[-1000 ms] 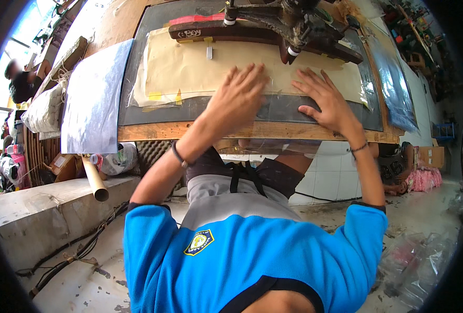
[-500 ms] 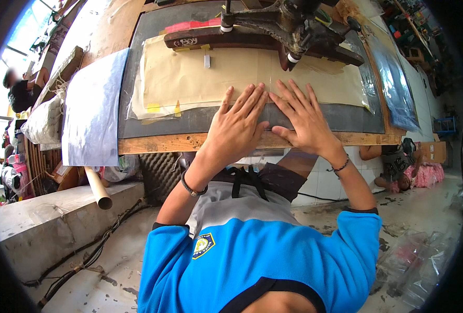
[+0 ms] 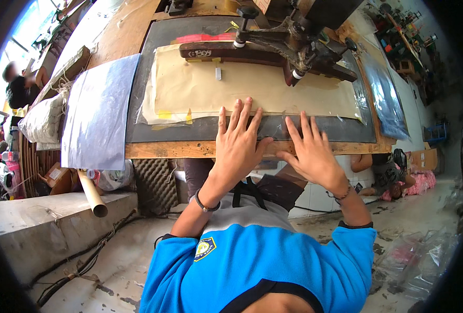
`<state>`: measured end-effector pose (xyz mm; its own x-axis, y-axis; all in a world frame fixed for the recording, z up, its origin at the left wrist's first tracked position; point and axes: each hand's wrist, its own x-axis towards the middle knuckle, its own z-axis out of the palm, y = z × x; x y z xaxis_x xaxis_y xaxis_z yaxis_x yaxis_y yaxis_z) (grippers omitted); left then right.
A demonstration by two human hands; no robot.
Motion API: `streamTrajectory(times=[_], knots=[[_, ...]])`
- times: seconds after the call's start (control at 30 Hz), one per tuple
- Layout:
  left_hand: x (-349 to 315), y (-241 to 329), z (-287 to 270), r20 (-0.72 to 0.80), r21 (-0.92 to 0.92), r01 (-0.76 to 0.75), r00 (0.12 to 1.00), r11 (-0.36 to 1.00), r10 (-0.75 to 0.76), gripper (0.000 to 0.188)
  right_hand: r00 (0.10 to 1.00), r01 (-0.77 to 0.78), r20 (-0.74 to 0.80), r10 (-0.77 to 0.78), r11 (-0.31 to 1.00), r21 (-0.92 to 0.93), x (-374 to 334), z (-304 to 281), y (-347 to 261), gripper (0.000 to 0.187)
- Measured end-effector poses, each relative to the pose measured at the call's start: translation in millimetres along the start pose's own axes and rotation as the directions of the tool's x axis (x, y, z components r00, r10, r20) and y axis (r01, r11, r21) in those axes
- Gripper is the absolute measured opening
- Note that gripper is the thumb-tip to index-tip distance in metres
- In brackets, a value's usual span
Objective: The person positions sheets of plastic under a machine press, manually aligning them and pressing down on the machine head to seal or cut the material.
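at the near edge of the workbench [image 3: 163, 149], both hands lie flat with fingers spread wide, holding nothing, palms down on a clear plastic sheet [image 3: 273, 125] that covers a tan paper sheet [image 3: 252, 88]. the left hand [image 3: 238, 145] has its fingertips just on the lower border of the tan paper, and the right hand [image 3: 311, 152] sits just beside it, thumbs close together but apart. the tan paper lies straight ahead of the fingers, away from the person, and its long axis runs left to right across the bench, crosswise to the way the fingers point. the left hand is slightly nearer the paper's middle; the right hand lies toward its right half. under the paper is a dark mat [image 3: 148, 104] set in the wooden bench top. beyond the paper a dark wooden bar [image 3: 242, 51] with a metal arm [image 3: 289, 36] lies across its far edge, also left to right. small yellow tape pieces [image 3: 164, 114] sit at the paper's lower left corner, and a pink strip [image 3: 200, 37] lies beyond the bar. to the left, a bluish plastic sheet [image 3: 98, 109] hangs over the bench edge, well apart from the hands. a cardboard tube [image 3: 91, 194] leans below it. at the far right a brown cardboard box [image 3: 424, 159] stands on the floor, and crumpled clear bags [image 3: 424, 261] lie near the lower right. another person [image 3: 20, 86] sits at the far left.
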<state>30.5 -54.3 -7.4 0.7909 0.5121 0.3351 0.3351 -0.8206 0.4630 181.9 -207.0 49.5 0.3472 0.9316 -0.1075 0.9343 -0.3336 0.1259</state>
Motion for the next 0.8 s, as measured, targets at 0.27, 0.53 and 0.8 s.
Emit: streamTrajectory(times=[0.27,0.53,0.8], knots=[[15.0,-21.0,-37.2,0.210,-0.164,-0.136,0.963,0.977,0.169,0.046,0.857,0.513,-0.229,-0.461,0.801,0.308,73.3,-18.9,35.7,0.053],[45.7,-39.0,-59.0,0.104,0.075,-0.150,0.984,0.986,0.142,0.024,0.839,0.474,-0.422,-0.343,0.842,0.258,81.1,-18.6,43.4,0.015],[29.4,-58.0,-61.4,0.015,0.129,-0.166,0.986,0.978,0.165,0.021,0.788,0.353,-0.582,-0.200,0.922,0.161,59.7,24.2,70.1,0.020]])
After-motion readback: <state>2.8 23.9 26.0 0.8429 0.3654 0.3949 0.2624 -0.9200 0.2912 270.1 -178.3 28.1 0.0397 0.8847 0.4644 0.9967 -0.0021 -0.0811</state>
